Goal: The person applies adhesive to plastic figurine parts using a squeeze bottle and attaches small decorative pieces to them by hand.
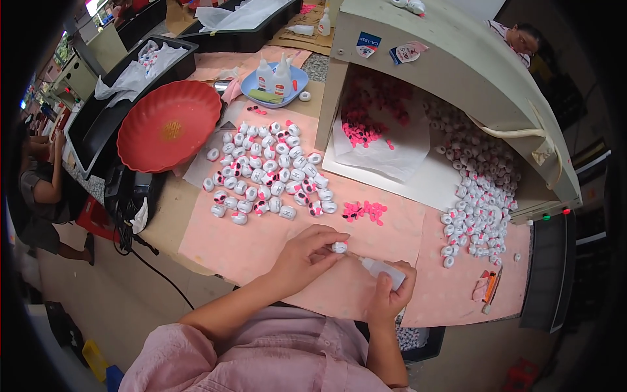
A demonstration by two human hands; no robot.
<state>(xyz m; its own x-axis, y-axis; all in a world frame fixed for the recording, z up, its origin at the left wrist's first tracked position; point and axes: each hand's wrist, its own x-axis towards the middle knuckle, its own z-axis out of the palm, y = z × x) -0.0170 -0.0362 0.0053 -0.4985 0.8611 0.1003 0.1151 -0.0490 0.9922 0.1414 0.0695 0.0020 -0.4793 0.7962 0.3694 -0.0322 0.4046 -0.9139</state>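
My left hand (297, 260) pinches a small white bead-like piece (339, 247) between thumb and fingertips, above the pink table cover (274, 251). In my right hand (394, 293) lies a translucent squeeze bottle (381, 269), its thin tip pointing left and close to the white piece. Whether the tip touches it I cannot tell. Just beyond my hands is a patch of small flat pink pieces (366, 212). Farther left, many white pieces with pink parts (268, 166) are spread out, some bearing dark and pink bits.
A beige cabinet (450, 42) arches over more pink pieces (362, 130). A heap of white pieces (480, 215) spills from its right side. Left are a red scalloped bowl (166, 114) and a blue tray (246, 83) with bottles. Another person (46, 183) sits far left.
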